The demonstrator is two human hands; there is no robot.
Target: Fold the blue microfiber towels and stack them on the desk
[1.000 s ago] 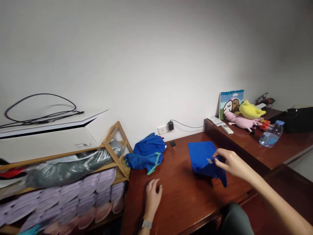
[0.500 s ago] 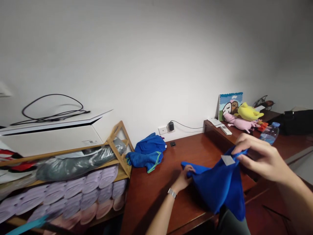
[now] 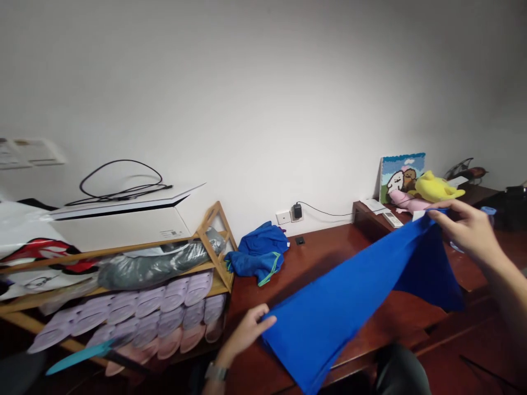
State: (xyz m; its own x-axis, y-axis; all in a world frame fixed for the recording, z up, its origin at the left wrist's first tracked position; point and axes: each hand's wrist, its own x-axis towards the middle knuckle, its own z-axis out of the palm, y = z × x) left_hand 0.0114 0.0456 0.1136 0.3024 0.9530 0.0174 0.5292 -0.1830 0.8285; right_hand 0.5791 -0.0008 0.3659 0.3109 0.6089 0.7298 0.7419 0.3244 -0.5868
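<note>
The blue cloth point(image 3: 329, 312) stretches between both hands above the table point(image 3: 329, 249), its long axis rising from lower left to upper right. The left hand point(image 3: 250, 330), set low, pinches one end between thumb and fingers; the right hand point(image 3: 469, 226), raised higher, grasps the other beside a white tag point(image 3: 418, 215), a loose flap hanging below.

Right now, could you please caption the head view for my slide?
Left hand and right hand hold a blue cloth between them over a brown desk.
</note>
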